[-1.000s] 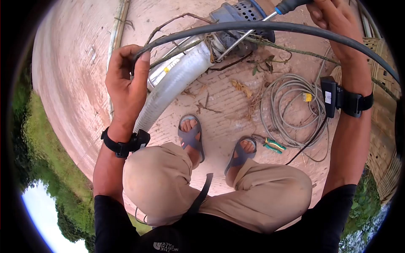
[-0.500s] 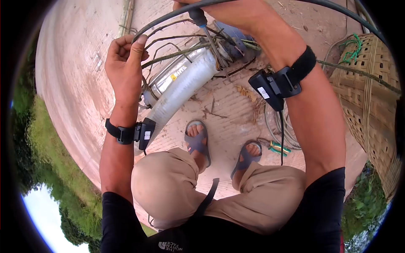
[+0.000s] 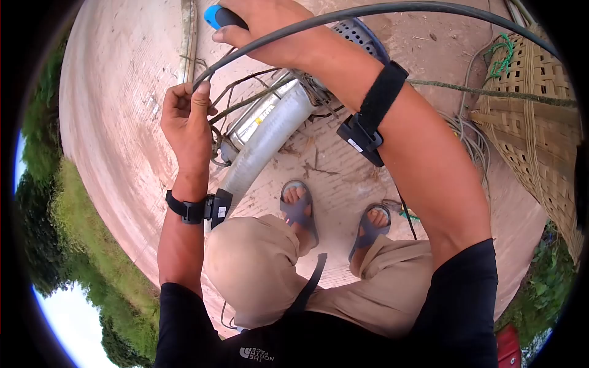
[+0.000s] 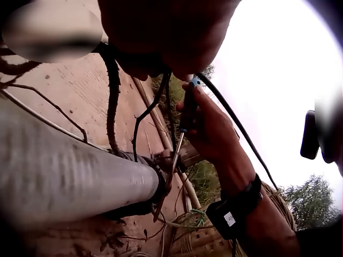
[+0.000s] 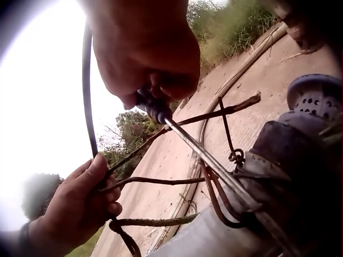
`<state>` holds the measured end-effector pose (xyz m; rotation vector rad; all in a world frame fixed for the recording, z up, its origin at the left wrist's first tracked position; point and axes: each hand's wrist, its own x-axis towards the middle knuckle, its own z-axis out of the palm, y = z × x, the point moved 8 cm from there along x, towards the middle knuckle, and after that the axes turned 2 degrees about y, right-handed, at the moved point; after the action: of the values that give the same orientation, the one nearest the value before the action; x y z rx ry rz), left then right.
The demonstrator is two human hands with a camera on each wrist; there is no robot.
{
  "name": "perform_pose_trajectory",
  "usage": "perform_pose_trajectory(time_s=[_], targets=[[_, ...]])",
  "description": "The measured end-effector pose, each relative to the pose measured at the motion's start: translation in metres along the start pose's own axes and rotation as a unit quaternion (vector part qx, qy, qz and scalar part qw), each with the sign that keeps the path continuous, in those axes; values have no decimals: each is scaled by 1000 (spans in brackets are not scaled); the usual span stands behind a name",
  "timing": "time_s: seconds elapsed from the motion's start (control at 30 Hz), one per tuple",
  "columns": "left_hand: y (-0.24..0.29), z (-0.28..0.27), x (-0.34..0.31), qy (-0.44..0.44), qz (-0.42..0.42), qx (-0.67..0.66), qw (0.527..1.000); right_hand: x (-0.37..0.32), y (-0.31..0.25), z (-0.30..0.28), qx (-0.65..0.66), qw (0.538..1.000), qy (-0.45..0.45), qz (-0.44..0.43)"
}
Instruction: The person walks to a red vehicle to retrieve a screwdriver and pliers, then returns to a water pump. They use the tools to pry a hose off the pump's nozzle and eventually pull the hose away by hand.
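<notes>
My left hand (image 3: pixel 189 126) pinches a thick black cable (image 3: pixel 368 8) between thumb and fingers, left of the pump. My right hand (image 3: pixel 270 30) grips the dark handle of a screwdriver (image 3: pixel 224 17) with a blue end, reaching across over the pump. Its long metal shaft (image 5: pixel 206 154) slants down to the bound joint in the right wrist view, crossing bent wire (image 5: pixel 214 198) there. A whitish ribbed hose (image 3: pixel 264 144) lies against a silver cylinder (image 3: pixel 261 119) with a yellow label. The blue-grey perforated strainer (image 3: pixel 359 38) shows partly behind the right forearm.
A woven bamboo basket (image 3: pixel 527 122) with green string stands at the right. Coiled grey cable (image 3: pixel 475 138) lies beside it, partly behind the right arm. Sandalled feet (image 3: pixel 299 205) are planted on the concrete near the hose. A long pole (image 3: pixel 187 43) lies at the far left.
My right hand has swept from the right, over the pump, to the left, swinging the screwdriver handle with it. My left hand stays on the black cable.
</notes>
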<state>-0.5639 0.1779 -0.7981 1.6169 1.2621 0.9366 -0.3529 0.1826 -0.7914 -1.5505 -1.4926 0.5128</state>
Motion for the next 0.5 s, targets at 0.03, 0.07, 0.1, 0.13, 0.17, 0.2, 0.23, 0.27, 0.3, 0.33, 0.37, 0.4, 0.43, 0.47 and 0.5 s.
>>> perform_pose_trajectory(time_s=[0.03,0.07,0.1,0.13,0.17,0.2,0.23,0.27,0.3,0.33,0.37,0.4,0.43,0.47,0.5], targets=[[-1,-6,8,5,-5,-6,1000,-3,-10,9,-26,999,-20,-20],[-3,-12,16,19,-19,-17,999,-8,-20,14,-34,998,-45,-20],[-6,-18,22,34,-33,-28,998,-14,-29,20,-43,996,-71,-21],[-7,-22,29,35,-31,-27,999,-20,-39,30,-77,990,-104,-58],[-10,-24,36,26,-45,-53,997,-27,-44,33,-76,990,-104,-57],[-14,-24,43,17,-58,-80,995,-35,-51,36,-78,988,-110,-73],[-17,-27,50,19,-59,-82,995,-43,-58,39,-80,986,-116,-91],[-19,-25,56,-14,-60,-61,996,-51,-64,47,-86,979,-146,-113],[-17,-18,60,-48,-61,-42,996,-60,-66,53,-88,979,-148,-113],[-20,-13,61,-49,-87,-28,995,-72,-70,62,-105,975,-154,-124],[-23,-9,61,-50,-89,-31,994,-81,-77,66,-121,970,-161,-133],[-25,-2,64,-61,-80,11,995,-87,-78,72,-147,964,-184,-122],[-25,4,67,-70,-68,55,994,-87,-79,72,-150,964,-184,-122],[-32,5,69,-123,-50,110,985,-86,-82,66,-158,968,-142,-133],[-30,4,64,-127,-49,110,985,-85,-85,60,-166,971,-99,-142]])
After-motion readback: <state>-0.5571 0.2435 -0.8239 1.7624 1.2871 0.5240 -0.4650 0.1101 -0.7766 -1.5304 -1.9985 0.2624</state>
